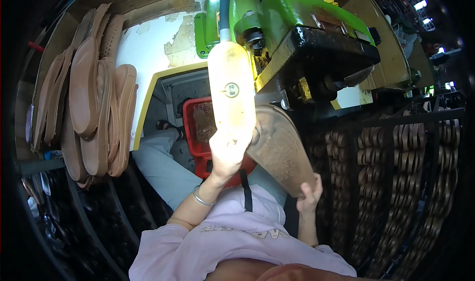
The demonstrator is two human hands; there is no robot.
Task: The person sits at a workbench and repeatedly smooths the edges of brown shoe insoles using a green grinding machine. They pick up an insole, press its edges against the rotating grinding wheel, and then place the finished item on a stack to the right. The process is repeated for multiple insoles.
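A brown shoe sole (283,150) is tilted in front of my lap, its face worn-looking and scuffed. My right hand (309,194) grips its lower right end, with fingers and thumb at the edge. My left hand (229,151) is closed at the sole's left edge, strongly lit, with some fingers hidden. Directly above the left hand hangs a bright, oval, pale yellow lamp head (231,78) on a blue neck (225,8); it covers part of the view there.
Green machine (297,8) with a black lower head (326,58) stands ahead. Brown soles (85,88) are stacked at left, beside a white worktop (148,41) with a yellow edge. A red basket (195,105) sits below. Racks of brown soles (376,172) stand right.
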